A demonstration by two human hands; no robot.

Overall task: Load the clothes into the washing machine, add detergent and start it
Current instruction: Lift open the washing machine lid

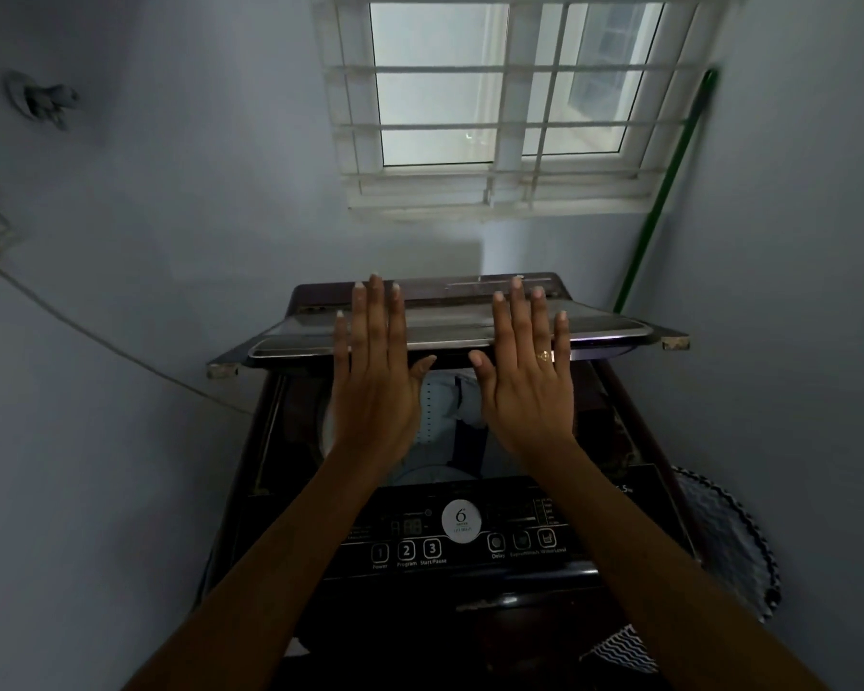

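A dark top-loading washing machine (634, 441) stands below me with its control panel (470, 538) nearest. Its folding lid (445, 326) is partly raised over the drum opening. My left hand (372, 376) and my right hand (527, 376) lie flat, palms down, on the lid's front edge, fingers spread and straight, thumbs under the rim. Light-coloured clothes (447, 406) show in the drum between my hands. A ring sits on my right hand. No detergent is in view.
Pale walls close in on both sides. A barred window (510, 92) is above the machine. A green pole (664, 192) leans in the right corner. A patterned laundry basket (719, 541) stands at the right. A cord (96, 336) runs along the left wall.
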